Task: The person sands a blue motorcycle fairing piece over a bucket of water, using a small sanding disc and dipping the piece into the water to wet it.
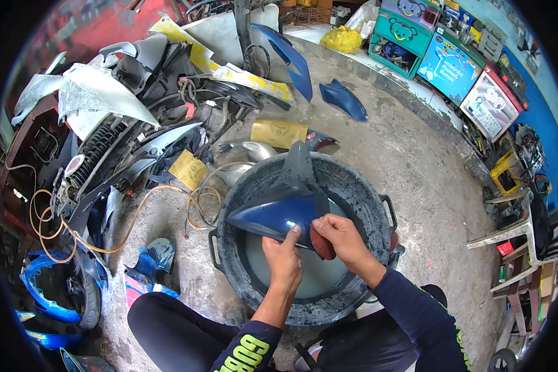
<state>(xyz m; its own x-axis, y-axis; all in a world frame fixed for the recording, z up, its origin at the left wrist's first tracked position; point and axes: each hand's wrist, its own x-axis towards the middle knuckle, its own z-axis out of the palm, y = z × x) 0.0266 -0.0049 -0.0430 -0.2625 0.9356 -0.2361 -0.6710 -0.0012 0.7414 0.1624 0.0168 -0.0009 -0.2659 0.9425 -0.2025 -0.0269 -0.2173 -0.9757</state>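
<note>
Over a black tub (pixel 359 186) I hold a motorcycle body panel (pixel 273 214), blue on its broad face and dull dark grey along its upper arm. My left hand (pixel 283 260) grips the panel's lower edge, thumb on the blue surface. At the panel's right end, my right hand (pixel 347 239) pinches a reddish-brown piece of sandpaper (pixel 321 243), which touches or nearly touches the edge; my fingers partly hide the contact. Cloudy water (pixel 319 276) stands in the tub beneath both hands.
Motorcycle parts (pixel 99 93) pile up at the left, with a thin hose (pixel 136 214) winding over the floor. Yellow paper sheets (pixel 279 132) lie beyond the tub. Two blue panels (pixel 343 100) rest farther back. A worn stool (pixel 514 229) and a raised ledge (pixel 415 93) border the right.
</note>
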